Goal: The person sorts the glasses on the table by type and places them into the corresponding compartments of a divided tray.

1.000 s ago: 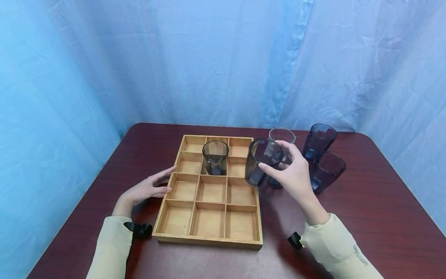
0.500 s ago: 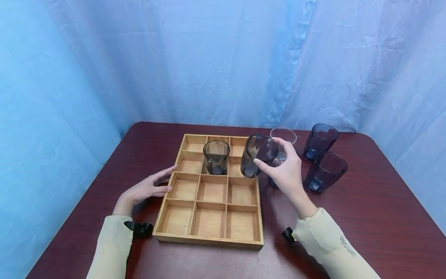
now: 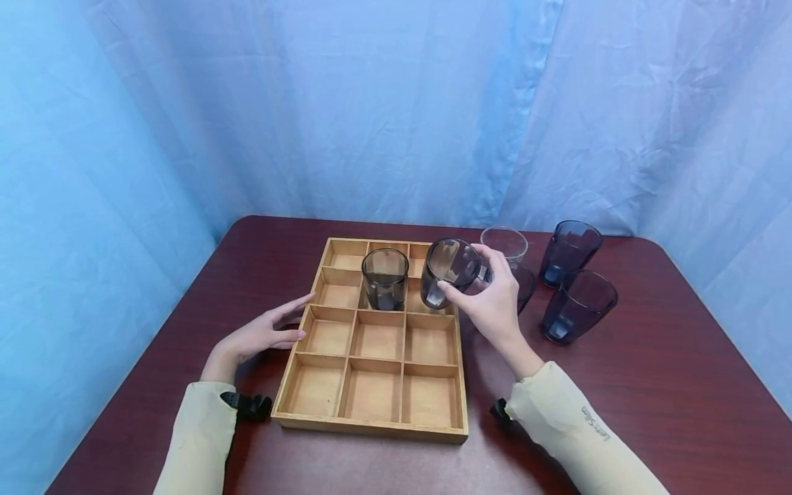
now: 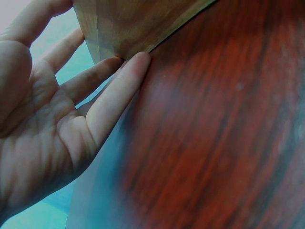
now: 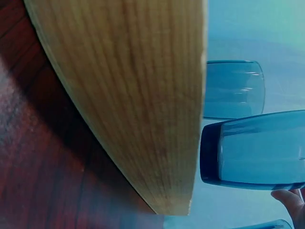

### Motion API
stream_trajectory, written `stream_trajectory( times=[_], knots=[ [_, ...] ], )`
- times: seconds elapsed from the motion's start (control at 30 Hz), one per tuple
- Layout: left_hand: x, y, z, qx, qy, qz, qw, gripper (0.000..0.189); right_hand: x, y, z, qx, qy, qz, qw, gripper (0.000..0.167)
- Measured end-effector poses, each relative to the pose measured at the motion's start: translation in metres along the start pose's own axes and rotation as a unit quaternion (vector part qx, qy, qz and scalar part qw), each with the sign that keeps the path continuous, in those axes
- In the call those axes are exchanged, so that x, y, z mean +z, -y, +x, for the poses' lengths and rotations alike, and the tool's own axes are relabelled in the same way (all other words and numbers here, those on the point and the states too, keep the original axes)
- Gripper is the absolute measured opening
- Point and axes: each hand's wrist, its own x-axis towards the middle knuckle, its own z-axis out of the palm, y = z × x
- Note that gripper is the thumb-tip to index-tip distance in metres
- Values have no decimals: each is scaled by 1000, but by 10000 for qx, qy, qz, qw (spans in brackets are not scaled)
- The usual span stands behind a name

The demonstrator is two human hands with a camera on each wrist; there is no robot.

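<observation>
A wooden box with a grid of compartments [image 3: 371, 429] lies in the middle of the table. In its second row from the back, a dark smoky glass [image 3: 385, 292] stands upright in the middle compartment. My right hand [image 3: 498, 306] pinches another dark glass [image 3: 433, 285] between thumb and fingers. In the head view that glass overlaps the right-hand compartment of the same row; in the right wrist view its thick base [image 5: 210, 152] shows just past the box wall. My left hand [image 3: 260, 338] rests with fairly straight fingers against the box's left side, fingertips [image 4: 140, 59] touching the wood.
Right of the box stand two dark glasses, one at the back [image 3: 569, 254] and one nearer [image 3: 578, 309]. A clear glass [image 3: 504, 240] and a further dark glass [image 3: 526, 285] are partly hidden behind my right hand. Blue curtains [image 3: 396, 124] hang behind the table.
My right hand has moved left with the dark glass, from the box's right edge to over its right column. The left hand and the box have stayed in place.
</observation>
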Motion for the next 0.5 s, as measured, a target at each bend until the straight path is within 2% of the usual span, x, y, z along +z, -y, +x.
stream_trajectory(
  times=[0.3, 0.5],
  knots=[
    [0, 1, -1, 6, 14, -34, 10000, 77, 8, -5, 1, -39, 108, -271, 9996, 70],
    [0, 0, -1, 12, -20, 39, 10000, 76, 11, -5, 0, 15, 208, -140, 9997, 71]
  ],
)
